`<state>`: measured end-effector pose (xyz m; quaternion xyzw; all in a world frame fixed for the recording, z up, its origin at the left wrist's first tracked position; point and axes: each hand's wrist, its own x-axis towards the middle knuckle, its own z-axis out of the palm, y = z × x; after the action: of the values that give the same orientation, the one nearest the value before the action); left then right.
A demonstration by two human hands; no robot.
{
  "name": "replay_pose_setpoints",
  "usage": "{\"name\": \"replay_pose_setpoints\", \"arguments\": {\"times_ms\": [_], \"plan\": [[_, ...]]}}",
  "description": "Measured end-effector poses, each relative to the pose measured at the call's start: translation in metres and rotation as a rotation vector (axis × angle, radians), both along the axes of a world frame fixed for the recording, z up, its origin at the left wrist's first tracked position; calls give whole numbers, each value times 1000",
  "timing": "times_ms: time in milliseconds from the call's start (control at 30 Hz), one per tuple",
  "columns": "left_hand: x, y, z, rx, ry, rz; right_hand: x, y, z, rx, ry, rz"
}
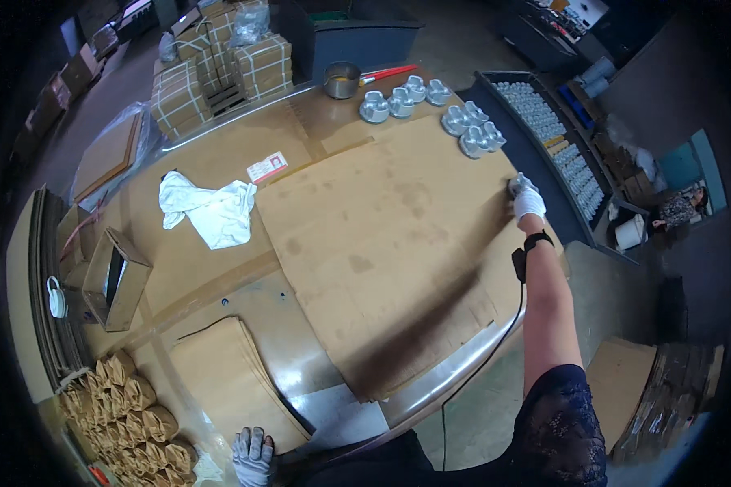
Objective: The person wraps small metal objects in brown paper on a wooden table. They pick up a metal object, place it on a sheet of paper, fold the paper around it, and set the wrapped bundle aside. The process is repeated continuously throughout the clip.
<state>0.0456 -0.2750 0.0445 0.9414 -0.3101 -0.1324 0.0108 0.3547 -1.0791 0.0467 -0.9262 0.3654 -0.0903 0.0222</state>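
Observation:
My right arm reaches out to the right edge of the table. The white-gloved right hand (529, 204) is closed on a silvery metal casting (520, 180), partly hidden by the fingers. Beyond it, several similar lobed metal castings (473, 140) stand in groups on the brown cardboard sheet (382, 235) and the table behind it. My left hand (253, 458), in a grey-stained glove, lies at the near edge with its fingers stretched out. It rests at the corner of a stack of brown paper sheets (223, 373) and holds nothing.
A white cloth (207, 209), a red-and-white card (267, 167) and a metal cup (342, 80) lie about the table. Several brown paper-wrapped bundles (130, 422) fill the near left, below a wooden box (116, 280). At right stands a rack of metal parts (536, 114). A cable (483, 361) hangs from my wrist.

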Motion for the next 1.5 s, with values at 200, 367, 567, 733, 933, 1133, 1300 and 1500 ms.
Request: {"name": "replay_pose_setpoints", "arguments": {"times_ms": [200,367,567,733,933,1133,1300,1500], "plan": [[11,-21,10,-166,-28,138,-1,-2,1,-101,209,-112],[19,-31,12,-237,-233,171,-17,39,-6,37,94,133],[-6,-25,12,-361,-265,272,-64,342,31,966,95,595],[-8,-6,-3,-518,-105,183,-138,539,52,1551,635,667],[-2,-1,24,-618,-21,395,-200,616,7,1798,673,642],[96,13,36,-627,-232,414,-176,632,86,181,-8,1358],[169,16,30,-348,-313,349,-142,640,14,63,31,1582],[168,31,29,-473,-132,102,-104,637,59,133,584,1497]]}}
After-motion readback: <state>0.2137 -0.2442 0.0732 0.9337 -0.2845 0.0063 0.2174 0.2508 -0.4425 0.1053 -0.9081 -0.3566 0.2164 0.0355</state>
